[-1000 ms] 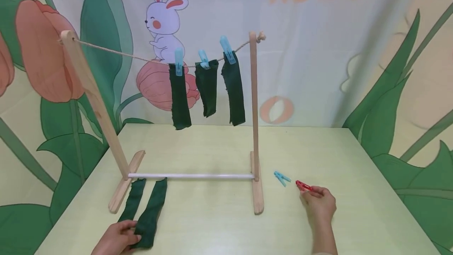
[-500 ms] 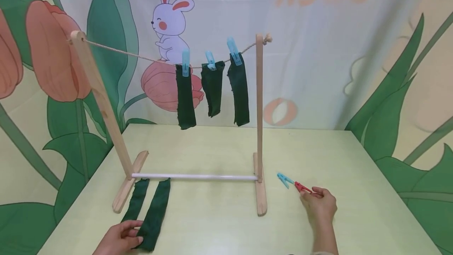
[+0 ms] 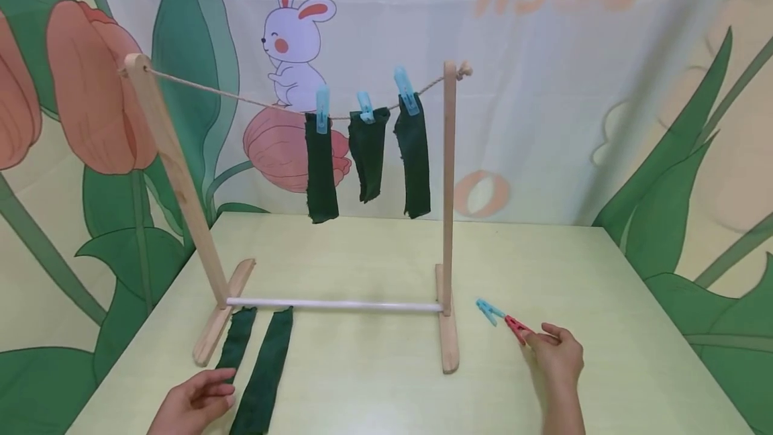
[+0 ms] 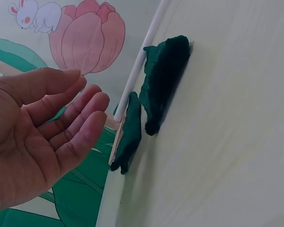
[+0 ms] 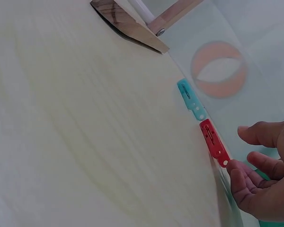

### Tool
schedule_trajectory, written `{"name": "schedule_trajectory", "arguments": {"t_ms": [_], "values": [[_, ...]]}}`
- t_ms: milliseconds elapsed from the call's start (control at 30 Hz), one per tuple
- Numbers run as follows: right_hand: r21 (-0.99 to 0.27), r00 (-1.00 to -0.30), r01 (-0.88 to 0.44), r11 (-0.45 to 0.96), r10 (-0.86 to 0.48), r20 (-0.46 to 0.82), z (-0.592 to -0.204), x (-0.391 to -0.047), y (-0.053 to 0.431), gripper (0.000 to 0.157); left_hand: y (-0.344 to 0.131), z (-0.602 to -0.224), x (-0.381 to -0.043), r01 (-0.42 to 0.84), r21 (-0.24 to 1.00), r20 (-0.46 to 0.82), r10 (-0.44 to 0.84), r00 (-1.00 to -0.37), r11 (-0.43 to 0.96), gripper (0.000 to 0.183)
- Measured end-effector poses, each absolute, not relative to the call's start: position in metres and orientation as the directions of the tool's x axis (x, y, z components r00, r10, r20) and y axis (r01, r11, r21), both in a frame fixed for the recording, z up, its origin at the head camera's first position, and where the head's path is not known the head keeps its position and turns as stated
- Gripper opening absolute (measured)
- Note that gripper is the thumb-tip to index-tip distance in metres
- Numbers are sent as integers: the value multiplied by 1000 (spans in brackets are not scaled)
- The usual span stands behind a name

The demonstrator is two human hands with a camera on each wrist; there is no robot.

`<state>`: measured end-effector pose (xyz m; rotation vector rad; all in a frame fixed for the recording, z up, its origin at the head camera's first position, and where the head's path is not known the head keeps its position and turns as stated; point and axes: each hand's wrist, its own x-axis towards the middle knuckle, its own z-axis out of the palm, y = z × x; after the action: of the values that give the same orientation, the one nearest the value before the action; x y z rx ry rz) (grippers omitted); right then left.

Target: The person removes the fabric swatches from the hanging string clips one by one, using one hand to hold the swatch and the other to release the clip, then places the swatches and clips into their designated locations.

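Note:
My left hand (image 3: 196, 400) is beside two dark green cloth strips lying on the table; its fingers are loosely bent with nothing between them. The nearer, longer strip (image 3: 264, 371) lies to its right, and the other strip (image 3: 237, 339) lies partly behind its fingertips. In the left wrist view the hand (image 4: 52, 118) is apart from both strips. At the right, my right hand (image 3: 555, 358) is by a red clothespin (image 3: 517, 329) lying on the table. Its thumb stands away from the pin, and the other fingertips are at the pin's end. A blue clothespin (image 3: 490, 311) lies against the red one.
A wooden drying rack, with a left post (image 3: 178, 180), right post (image 3: 449, 186) and white bottom bar (image 3: 338, 304), stands on the table. Three green strips hang from its rope (image 3: 229, 94) by blue clothespins (image 3: 323, 109). A printed curtain (image 3: 543, 99) is behind.
My left hand has let go of the longer strip and drawn slightly left. My right hand has set the red clothespin down by the blue one and released it. The view has shifted slightly.

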<state>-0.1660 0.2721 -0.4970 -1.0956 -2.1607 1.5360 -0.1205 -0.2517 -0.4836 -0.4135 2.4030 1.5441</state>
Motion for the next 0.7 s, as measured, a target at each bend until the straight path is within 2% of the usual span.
{"name": "schedule_trajectory", "arguments": {"t_ms": [200,400,500,700], "values": [[-887,-677,434,157,707,-206,-514,-175,283,46,-243,-476,-126,-314,858,-306,-88,-948,406,40],[-866,-725,404,295,681,-106,-556,-195,305,51,-232,-470,-132,-270,887,-257,-84,-963,376,40],[-898,-778,322,299,624,-71,-553,-198,307,53,-227,-467,-134,-259,892,-246,-82,-966,370,41],[-924,-815,190,331,578,39,-555,-207,304,54,-216,-459,-140,-196,913,-177,-87,-980,357,39]]}}
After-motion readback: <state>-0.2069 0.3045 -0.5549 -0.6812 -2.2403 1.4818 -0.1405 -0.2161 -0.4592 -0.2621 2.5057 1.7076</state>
